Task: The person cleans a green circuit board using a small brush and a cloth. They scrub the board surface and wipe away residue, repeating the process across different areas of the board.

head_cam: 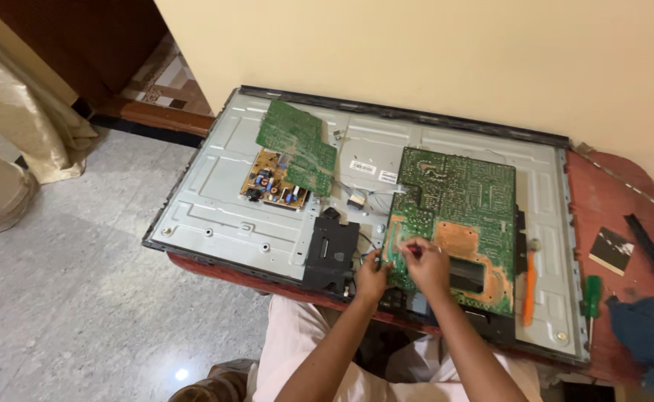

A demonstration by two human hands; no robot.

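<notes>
The person's knees sit under the worktop (602, 201) edge. Left hand (372, 279) pinches the lower-left edge of the large green circuit board (453, 201); right hand (426, 266), just beside it, grasps a small red-tipped tool (410, 249). Best to steady the board and press lightly.

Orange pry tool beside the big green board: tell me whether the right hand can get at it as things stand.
Probably yes. The orange pry tool lies uncovered on the metal back panel, just right of the large green board where the right hand works; nothing lies between them.
</notes>
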